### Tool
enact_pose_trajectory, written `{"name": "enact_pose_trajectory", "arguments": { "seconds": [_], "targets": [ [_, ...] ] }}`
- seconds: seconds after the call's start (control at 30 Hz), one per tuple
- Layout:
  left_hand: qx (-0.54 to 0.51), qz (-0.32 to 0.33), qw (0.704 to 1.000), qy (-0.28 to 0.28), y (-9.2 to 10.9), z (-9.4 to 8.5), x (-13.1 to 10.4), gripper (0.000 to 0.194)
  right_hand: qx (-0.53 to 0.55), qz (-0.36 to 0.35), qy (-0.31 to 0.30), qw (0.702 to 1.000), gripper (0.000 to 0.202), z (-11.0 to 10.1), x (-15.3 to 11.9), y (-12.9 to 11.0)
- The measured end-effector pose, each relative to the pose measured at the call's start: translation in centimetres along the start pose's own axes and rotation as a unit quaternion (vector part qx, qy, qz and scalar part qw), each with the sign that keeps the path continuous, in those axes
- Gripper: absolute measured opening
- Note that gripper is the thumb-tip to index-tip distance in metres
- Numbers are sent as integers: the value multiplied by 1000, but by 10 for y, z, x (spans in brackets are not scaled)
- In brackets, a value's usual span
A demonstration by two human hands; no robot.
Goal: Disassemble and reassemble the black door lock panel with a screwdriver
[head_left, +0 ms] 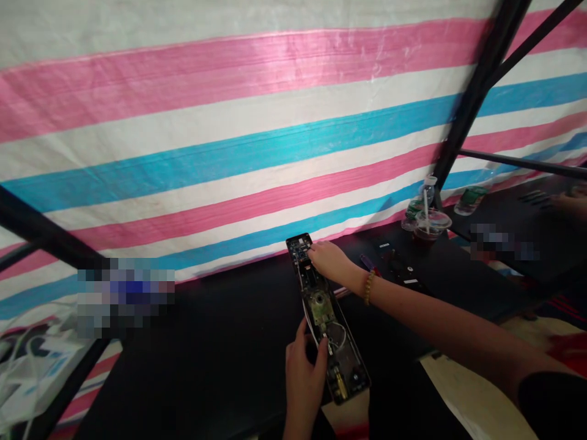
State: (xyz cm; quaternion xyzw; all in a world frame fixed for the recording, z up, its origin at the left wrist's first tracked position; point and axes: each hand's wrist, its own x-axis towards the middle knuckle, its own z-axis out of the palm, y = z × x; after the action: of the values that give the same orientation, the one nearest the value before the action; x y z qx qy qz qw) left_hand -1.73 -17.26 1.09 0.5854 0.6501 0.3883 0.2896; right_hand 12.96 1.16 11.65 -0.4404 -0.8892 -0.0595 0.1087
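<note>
A long black electronic door lock panel lies with its inside facing up, tilted across the dark table. Its upper end carries a circuit board; a metal mechanism, thin white wires and a brass-coloured part show further down. My left hand grips the panel's lower left side, thumb over the edge near the wires. At the upper board, my right hand has its fingers pinched together against the panel. What lies between those fingertips is too small to make out.
A screwdriver and dark panels lie right of the lock panel. Behind them stand a plastic cup with a straw and bottles. A striped tarp hangs behind. Another person's hand is at the far-right table.
</note>
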Motion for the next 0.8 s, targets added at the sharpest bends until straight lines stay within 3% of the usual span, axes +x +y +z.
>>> {"name": "enact_pose_trajectory", "arguments": {
  "seconds": [0.27,0.47,0.8],
  "targets": [
    [-63,2,998,15,-5,3,1,81,-22,-16,-31,999,17,-4,6,0],
    [-25,41,999,-9,-6,0,4,57,-20,-6,-41,999,17,-2,9,2],
    [4,111,993,-40,-4,-2,9,53,-6,55,-13,998,21,1,2,-5]
  ]
}}
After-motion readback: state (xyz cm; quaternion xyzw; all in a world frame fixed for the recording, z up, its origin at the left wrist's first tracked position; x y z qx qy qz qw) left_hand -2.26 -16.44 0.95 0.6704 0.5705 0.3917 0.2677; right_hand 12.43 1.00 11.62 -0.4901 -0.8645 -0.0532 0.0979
